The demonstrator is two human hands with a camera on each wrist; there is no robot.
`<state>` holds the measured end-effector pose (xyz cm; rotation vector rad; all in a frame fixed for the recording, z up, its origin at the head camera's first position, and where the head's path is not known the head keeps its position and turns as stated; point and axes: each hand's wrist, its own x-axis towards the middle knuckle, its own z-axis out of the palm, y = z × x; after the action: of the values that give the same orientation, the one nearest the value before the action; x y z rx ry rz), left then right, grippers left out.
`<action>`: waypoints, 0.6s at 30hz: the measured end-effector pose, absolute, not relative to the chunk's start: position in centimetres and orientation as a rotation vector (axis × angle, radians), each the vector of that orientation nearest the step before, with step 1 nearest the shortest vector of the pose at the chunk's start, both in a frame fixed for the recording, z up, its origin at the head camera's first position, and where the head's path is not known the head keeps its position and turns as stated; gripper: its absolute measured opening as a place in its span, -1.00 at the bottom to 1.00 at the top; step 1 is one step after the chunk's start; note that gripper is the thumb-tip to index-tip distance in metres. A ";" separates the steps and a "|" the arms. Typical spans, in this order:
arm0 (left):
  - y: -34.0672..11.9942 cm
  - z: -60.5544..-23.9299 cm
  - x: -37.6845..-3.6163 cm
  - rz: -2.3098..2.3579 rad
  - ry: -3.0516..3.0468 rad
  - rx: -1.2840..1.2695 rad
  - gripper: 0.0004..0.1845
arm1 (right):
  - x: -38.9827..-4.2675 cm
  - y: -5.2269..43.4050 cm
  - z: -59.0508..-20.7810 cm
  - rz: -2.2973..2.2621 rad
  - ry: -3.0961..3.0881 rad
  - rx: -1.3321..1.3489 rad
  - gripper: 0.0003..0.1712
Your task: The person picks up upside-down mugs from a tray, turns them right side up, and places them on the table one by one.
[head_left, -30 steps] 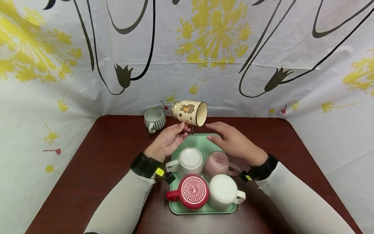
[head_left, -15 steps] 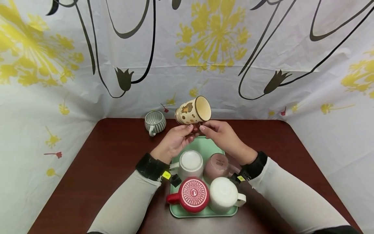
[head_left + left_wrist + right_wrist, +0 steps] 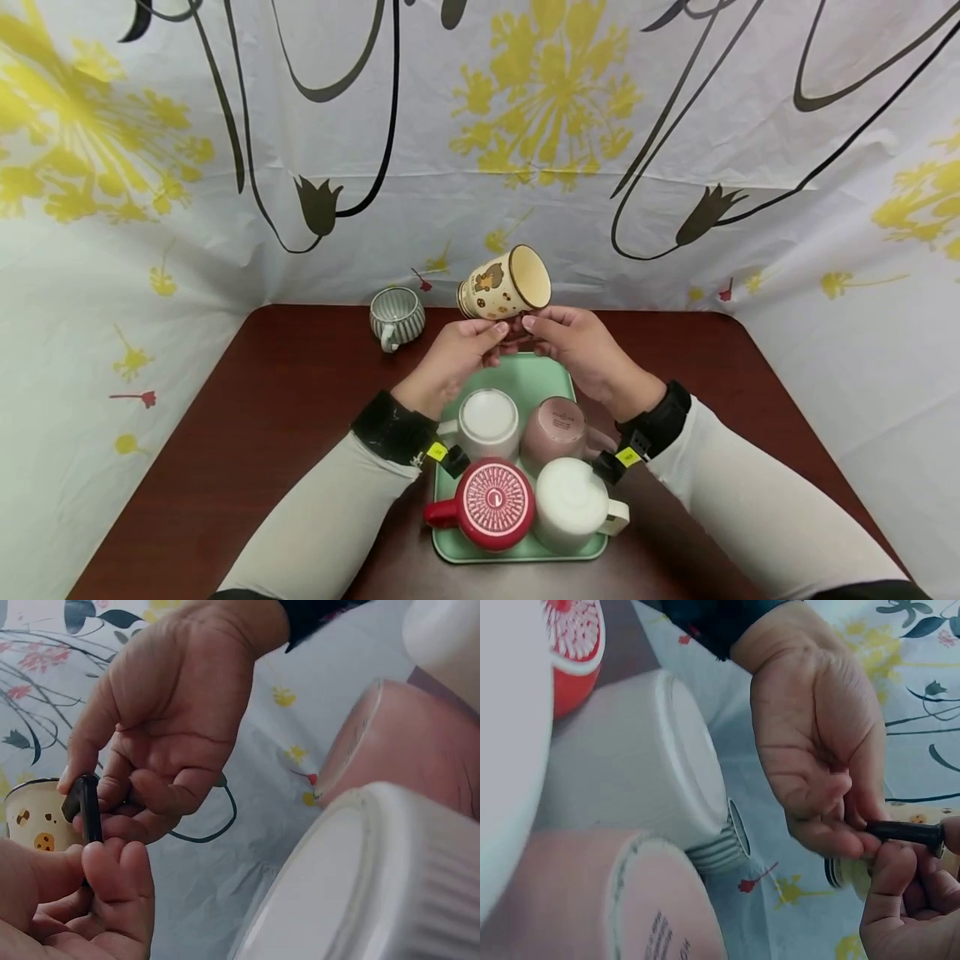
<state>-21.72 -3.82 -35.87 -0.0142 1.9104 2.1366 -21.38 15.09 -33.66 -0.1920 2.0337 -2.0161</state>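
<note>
Cup [image 3: 505, 285], cream, bear print: held tilted in the air above the tray [image 3: 525, 379], dark handle pinched between left hand [image 3: 457, 354] and right hand [image 3: 577, 346]. Risk: the fingertip grip on the thin handle could slip, dropping the cup onto the mugs [image 3: 487, 417] upturned below and chipping both.

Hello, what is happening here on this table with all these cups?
A person holds a cream cartoon-printed mug in the air above a green tray, tilted with its mouth up and to the right. Both the left hand and the right hand pinch its dark handle. Four mugs sit upside down on the tray: white, pink, red, white. A grey striped cup stands upright on the brown table.
</note>
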 end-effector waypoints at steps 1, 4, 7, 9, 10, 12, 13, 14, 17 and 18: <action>-3.8 -35.9 -21.8 2.122 1.925 -0.009 -0.73 | -21.4 15.0 -33.7 -2.029 2.021 -0.189 -0.73; -3.6 -36.1 -21.8 2.087 1.956 0.001 -0.73 | -21.3 14.9 -33.8 -2.044 2.005 -0.182 -0.73; -3.4 -36.4 -21.8 2.080 1.953 -0.009 -0.73 | -21.1 14.8 -34.1 -2.031 2.031 -0.156 -0.70; -3.3 -36.7 -21.7 2.082 1.940 -0.018 -0.73 | -21.1 14.7 -34.2 -2.010 2.050 -0.149 -0.67; -3.3 -36.8 -21.7 2.081 1.936 -0.022 -0.73 | -21.0 14.7 -34.3 -2.002 2.058 -0.148 -0.66; -3.3 -37.0 -21.7 2.078 1.924 -0.026 -0.72 | -21.1 14.7 -34.4 -1.988 2.063 -0.150 -0.65; -3.3 -37.0 -21.7 2.076 1.920 -0.026 -0.72 | -21.1 14.7 -34.5 -1.982 2.065 -0.155 -0.66; -3.4 -37.0 -21.7 2.074 1.915 -0.024 -0.72 | -21.2 14.8 -34.5 -1.976 2.063 -0.165 -0.66; -3.5 -36.8 -21.7 2.074 1.894 -0.017 -0.73 | -21.4 14.9 -34.6 -1.977 2.026 -0.173 -0.71; -3.5 -36.8 -21.7 2.076 1.888 -0.009 -0.74 | -21.5 14.9 -34.6 -1.975 2.011 -0.179 -0.73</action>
<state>-21.72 -3.50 -36.79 -0.0093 1.8879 2.0762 -21.48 14.93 -34.64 -0.1788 2.0110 -1.9747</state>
